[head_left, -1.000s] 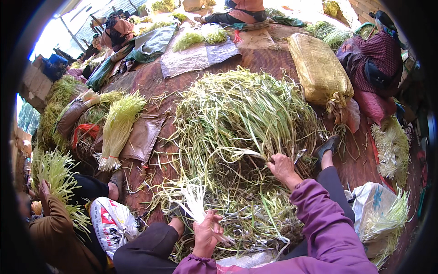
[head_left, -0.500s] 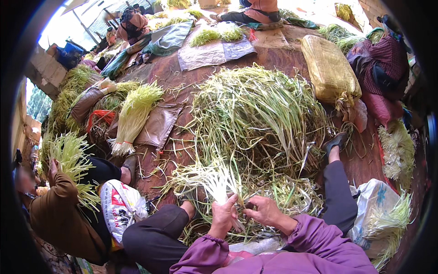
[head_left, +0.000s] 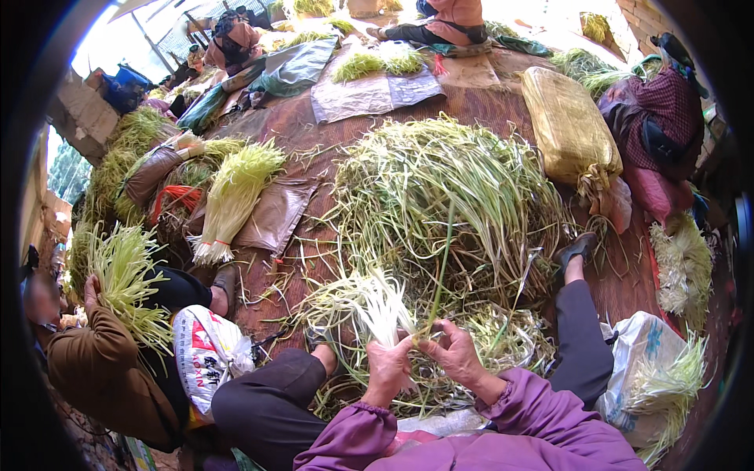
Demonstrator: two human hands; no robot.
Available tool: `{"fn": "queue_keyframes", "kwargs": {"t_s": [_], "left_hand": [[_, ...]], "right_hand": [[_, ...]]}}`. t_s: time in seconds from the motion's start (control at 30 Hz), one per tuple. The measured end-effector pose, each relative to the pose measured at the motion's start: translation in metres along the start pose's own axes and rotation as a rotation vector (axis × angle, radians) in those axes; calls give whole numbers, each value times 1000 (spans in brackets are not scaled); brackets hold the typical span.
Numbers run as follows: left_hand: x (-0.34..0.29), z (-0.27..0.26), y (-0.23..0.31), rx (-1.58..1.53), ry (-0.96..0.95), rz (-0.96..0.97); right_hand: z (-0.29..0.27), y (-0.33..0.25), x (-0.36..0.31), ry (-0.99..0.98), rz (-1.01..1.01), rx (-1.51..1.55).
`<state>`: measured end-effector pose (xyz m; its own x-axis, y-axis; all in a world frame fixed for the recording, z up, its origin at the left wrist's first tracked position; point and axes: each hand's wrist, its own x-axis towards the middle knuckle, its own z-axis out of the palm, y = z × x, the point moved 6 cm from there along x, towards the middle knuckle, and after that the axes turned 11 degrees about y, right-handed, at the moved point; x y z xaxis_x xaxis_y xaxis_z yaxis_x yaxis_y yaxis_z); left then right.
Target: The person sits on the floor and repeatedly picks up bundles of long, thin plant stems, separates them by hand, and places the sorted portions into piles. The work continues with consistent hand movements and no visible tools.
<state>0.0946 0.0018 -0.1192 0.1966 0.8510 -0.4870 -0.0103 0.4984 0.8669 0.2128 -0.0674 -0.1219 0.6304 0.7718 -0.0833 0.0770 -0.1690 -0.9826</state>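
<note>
—What are your hands doing down there?

—My left hand [head_left: 387, 367], low in the middle of the frame, is gripping a bunch of white stalks [head_left: 378, 304]; their tops are fanning out above my fist toward the upper left, and a few white ends are poking out below. My right hand [head_left: 459, 357] is sitting just beside it, thumb and fingers pinching the lower end of one long green stalk [head_left: 441, 279]. Whether the two hands are touching, I'm not able to tell.

—And how far are you getting?

—By my judgement, far more is lying loose than is gathered. One fistful is sitting in my left hand, and more pale stalks [head_left: 671, 378] are lying over a white sack [head_left: 628, 337] at the lower right. But the big heap [head_left: 448, 188] is filling the centre of the frame, and loose scraps [head_left: 522, 337] are spreading below it, around my hands. Whether the tied bundle [head_left: 239, 192] at the left is counting as mine, I'm not able to say.

—How are the stalks looking?

—The ones in my fist are looking clean and white, turning pale yellow-green toward their tips. The single one is looking greener and thin, leaning slightly right at its top. The heap is showing tangled green and yellowish leaves, with browner strands hanging along its lower edge.
</note>
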Motion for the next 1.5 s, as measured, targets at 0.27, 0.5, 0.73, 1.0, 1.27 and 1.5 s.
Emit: {"fn": "queue_keyframes", "kwargs": {"t_s": [0.27,0.5,0.73,1.0,1.27,1.5], "left_hand": [[1,4,2,-210,-48,-199],[7,-5,10,-269,-20,-111],[23,-26,28,-289,43,53],[8,-9,28,-83,-129,75],[-5,6,27,95,-146,74],[-9,5,28,127,-79,123]], "right_hand": [[-6,-25,-2,95,-322,-86],[-11,-43,-20,-70,-397,-14],[-71,31,-67,-429,-190,-682],[-77,31,-13,-615,174,-638],[15,-11,34,-237,342,488],[18,-13,24,-213,462,525]]}}
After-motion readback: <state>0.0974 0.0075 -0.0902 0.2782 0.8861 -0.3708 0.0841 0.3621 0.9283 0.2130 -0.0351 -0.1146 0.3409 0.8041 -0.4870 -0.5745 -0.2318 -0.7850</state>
